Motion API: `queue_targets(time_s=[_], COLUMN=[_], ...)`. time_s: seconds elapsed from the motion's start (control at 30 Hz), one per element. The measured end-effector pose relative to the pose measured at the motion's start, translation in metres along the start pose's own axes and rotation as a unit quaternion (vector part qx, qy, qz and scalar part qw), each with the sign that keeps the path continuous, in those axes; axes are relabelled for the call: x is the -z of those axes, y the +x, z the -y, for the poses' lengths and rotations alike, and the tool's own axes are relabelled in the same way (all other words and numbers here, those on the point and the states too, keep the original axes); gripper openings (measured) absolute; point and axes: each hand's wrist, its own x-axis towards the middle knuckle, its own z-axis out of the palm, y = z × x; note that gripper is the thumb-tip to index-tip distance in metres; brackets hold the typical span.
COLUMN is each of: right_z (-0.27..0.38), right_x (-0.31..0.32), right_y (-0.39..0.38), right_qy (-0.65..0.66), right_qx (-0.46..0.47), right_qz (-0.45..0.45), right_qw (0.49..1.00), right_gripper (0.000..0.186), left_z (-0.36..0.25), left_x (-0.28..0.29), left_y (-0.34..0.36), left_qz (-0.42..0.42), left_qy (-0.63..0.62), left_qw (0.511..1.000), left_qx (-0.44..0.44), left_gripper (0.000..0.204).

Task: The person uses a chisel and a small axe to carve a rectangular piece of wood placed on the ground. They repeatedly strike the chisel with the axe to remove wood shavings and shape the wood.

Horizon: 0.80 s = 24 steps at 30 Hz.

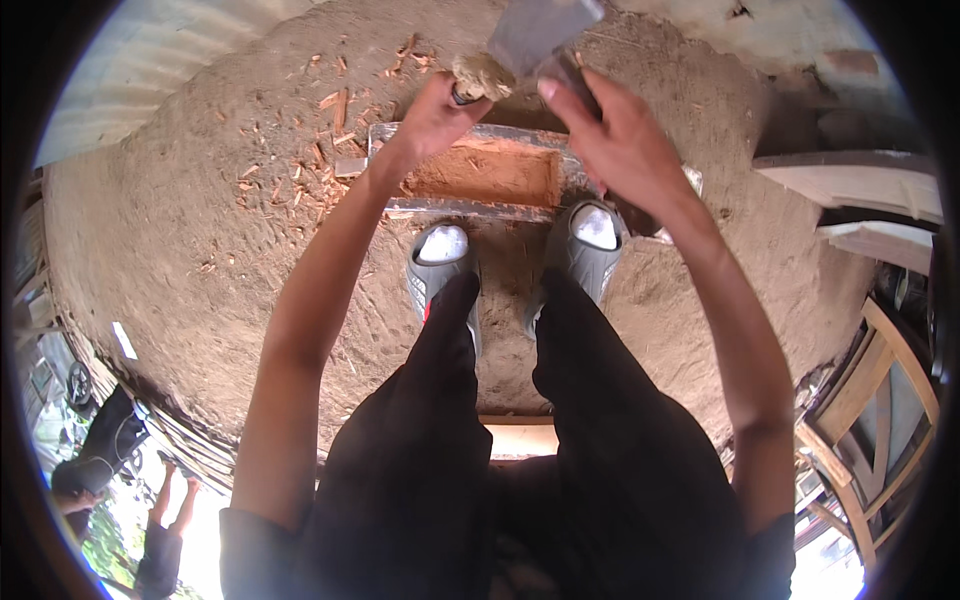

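Note:
My left hand [435,120] is closed on an upright tool with a pale, frayed top [483,76]; its lower end is hidden. My right hand [625,150] grips the dark handle of a hammer-like tool, whose broad grey head [543,25], slightly blurred, is raised just above and right of that top. Below both hands, a dark, weathered wooden block [460,212] lies crosswise on the dirt floor, with a reddish rectangular recess [480,178] cut into it. Reddish wood chips [338,110] are scattered left of it.
My sandalled feet [445,262] stand at the block's near edge. Curved wooden pieces [850,180] and a wooden frame [905,330] are at the right. A pale corrugated sheet [120,80] borders the upper left. Two people [95,460] are beyond the floor's edge at lower left.

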Motion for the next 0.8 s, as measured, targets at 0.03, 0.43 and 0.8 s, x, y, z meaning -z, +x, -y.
queue_targets(time_s=[0.03,0.43,0.8], right_z=[0.009,0.034,0.058], right_x=[0.001,0.02,0.025], right_y=[0.004,0.005,0.008], right_qy=[0.006,0.112,0.05], right_qx=[-0.004,-0.115,-0.06], right_qz=[0.016,0.06,0.031], right_qw=[1.0,0.985,0.996], right_gripper=[0.045,0.044,0.043], left_z=[0.002,0.02,0.008], left_x=[0.003,-0.004,0.002], left_y=[-0.002,0.009,0.015], left_qz=[0.002,-0.039,-0.105], left_qy=[-0.004,0.044,0.03], left_qw=[1.0,0.995,0.994], left_qx=[0.01,0.079,0.003], left_gripper=[0.027,0.028,0.011])
